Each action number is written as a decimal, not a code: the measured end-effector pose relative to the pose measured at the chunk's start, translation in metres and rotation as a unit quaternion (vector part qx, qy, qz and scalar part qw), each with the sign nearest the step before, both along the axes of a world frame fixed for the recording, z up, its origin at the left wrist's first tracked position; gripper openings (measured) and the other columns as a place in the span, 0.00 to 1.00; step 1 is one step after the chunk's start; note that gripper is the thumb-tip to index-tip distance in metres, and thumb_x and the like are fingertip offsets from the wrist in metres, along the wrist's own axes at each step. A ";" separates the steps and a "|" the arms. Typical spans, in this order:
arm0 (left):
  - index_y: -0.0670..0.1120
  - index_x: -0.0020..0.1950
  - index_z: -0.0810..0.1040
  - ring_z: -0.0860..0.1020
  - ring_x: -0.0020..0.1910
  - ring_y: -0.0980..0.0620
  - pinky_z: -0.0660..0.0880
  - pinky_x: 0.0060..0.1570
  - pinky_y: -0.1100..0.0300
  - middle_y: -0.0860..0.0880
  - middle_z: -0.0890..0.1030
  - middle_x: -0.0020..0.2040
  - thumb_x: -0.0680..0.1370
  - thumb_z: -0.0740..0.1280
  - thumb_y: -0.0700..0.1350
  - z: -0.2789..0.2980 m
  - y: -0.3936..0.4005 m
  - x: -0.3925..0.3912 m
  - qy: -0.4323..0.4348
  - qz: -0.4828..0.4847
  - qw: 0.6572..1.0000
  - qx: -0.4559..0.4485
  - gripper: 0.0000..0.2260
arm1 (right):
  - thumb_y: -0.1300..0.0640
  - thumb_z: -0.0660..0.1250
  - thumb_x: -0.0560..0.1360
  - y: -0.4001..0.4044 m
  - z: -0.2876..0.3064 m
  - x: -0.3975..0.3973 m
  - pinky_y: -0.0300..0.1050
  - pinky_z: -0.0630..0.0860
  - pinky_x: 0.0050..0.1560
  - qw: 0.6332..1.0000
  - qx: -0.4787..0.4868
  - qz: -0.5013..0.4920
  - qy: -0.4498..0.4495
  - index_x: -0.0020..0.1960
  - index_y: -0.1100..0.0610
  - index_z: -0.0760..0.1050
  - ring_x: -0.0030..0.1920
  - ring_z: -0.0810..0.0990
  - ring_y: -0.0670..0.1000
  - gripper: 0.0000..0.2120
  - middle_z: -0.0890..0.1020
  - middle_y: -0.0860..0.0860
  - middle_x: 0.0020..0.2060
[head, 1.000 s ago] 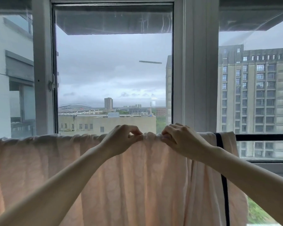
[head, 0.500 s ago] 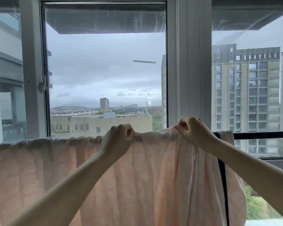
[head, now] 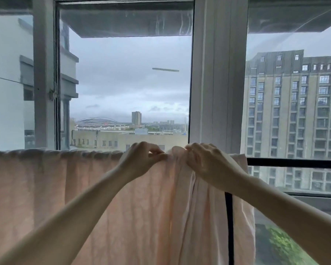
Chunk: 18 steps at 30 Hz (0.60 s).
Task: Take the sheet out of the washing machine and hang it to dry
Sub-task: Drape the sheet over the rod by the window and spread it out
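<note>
I'm at the spreading stage, I reckon: the pink sheet [head: 84,197] is out of the washer & draped over the black drying rail [head: 294,162] in front of the window, hanging down both sides. From the left edge of view to about the middle it lies fairly flat along the top. On the right it's bunched into thick vertical folds, with a dark upright bar [head: 229,226] of the rack showing thru a gap in the cloth.

My left hand [head: 141,161] pinches the top fold btwn thumb & curled fingers, right on the rail line. My right hand [head: 204,163] is just beside it, fingers curled over & gripping a raised hump of fabric. The 2 hands nearly touch, w/ a small peak of cloth btwn them.

Bare rail runs on to the right, so there's room to spread. Next move, as I judge it: hold w/ left as anchor, draw the right hand outward along the rail to pull the gathers flat. Needs light, even tension; too hard & the whole sheet could slide off.
</note>
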<state>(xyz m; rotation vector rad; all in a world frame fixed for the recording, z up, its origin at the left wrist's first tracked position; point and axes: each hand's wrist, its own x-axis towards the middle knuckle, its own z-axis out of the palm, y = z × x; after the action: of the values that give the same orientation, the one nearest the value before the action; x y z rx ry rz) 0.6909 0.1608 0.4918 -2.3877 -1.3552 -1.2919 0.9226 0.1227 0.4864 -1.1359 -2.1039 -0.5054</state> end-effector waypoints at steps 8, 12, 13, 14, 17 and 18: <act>0.51 0.44 0.86 0.80 0.42 0.62 0.77 0.48 0.59 0.56 0.84 0.41 0.69 0.75 0.54 0.006 -0.008 0.008 -0.059 0.002 0.998 -0.038 0.09 | 0.44 0.66 0.73 -0.022 -0.017 0.018 0.52 0.77 0.48 0.981 0.144 -0.126 -0.042 0.57 0.53 0.73 0.52 0.77 0.54 0.17 0.78 0.52 0.54; 0.50 0.44 0.86 0.79 0.41 0.63 0.75 0.47 0.60 0.57 0.84 0.39 0.69 0.76 0.53 0.008 -0.011 0.013 -0.064 0.022 0.997 -0.037 0.09 | 0.36 0.64 0.71 -0.028 -0.030 0.018 0.51 0.76 0.40 0.972 0.134 -0.192 -0.011 0.55 0.54 0.72 0.46 0.75 0.57 0.24 0.76 0.54 0.49; 0.50 0.43 0.86 0.79 0.41 0.62 0.75 0.46 0.60 0.57 0.84 0.38 0.69 0.76 0.53 0.006 -0.011 0.012 -0.071 0.022 0.997 -0.034 0.08 | 0.33 0.63 0.70 -0.028 -0.035 0.014 0.51 0.75 0.37 0.972 0.120 -0.200 -0.011 0.56 0.53 0.71 0.46 0.75 0.58 0.27 0.75 0.54 0.50; 0.50 0.43 0.86 0.79 0.40 0.62 0.75 0.45 0.60 0.57 0.83 0.37 0.69 0.76 0.53 0.004 -0.011 0.013 -0.077 0.021 0.996 -0.030 0.08 | 0.31 0.63 0.68 -0.027 -0.038 0.009 0.50 0.75 0.35 0.974 0.101 -0.203 -0.013 0.57 0.52 0.70 0.46 0.74 0.59 0.29 0.74 0.55 0.51; 0.49 0.43 0.86 0.78 0.39 0.64 0.71 0.42 0.63 0.59 0.82 0.36 0.69 0.76 0.51 0.002 -0.008 0.015 -0.082 0.018 0.996 -0.020 0.07 | 0.37 0.69 0.68 -0.026 -0.043 -0.004 0.53 0.76 0.35 0.978 0.049 -0.203 -0.007 0.60 0.51 0.67 0.48 0.71 0.61 0.28 0.70 0.58 0.56; 0.49 0.43 0.86 0.78 0.39 0.65 0.70 0.42 0.64 0.59 0.82 0.36 0.69 0.76 0.51 0.003 -0.008 0.015 -0.083 0.016 0.996 -0.020 0.07 | 0.44 0.70 0.69 -0.024 -0.044 -0.006 0.54 0.76 0.36 0.979 0.040 -0.198 -0.006 0.61 0.52 0.67 0.48 0.70 0.62 0.25 0.69 0.59 0.57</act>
<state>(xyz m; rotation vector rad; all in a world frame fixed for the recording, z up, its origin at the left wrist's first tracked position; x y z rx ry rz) 0.7064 0.1533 0.4946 -2.3187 -1.4687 -1.4985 0.9170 0.0986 0.4426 -1.5156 -1.8493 -0.7741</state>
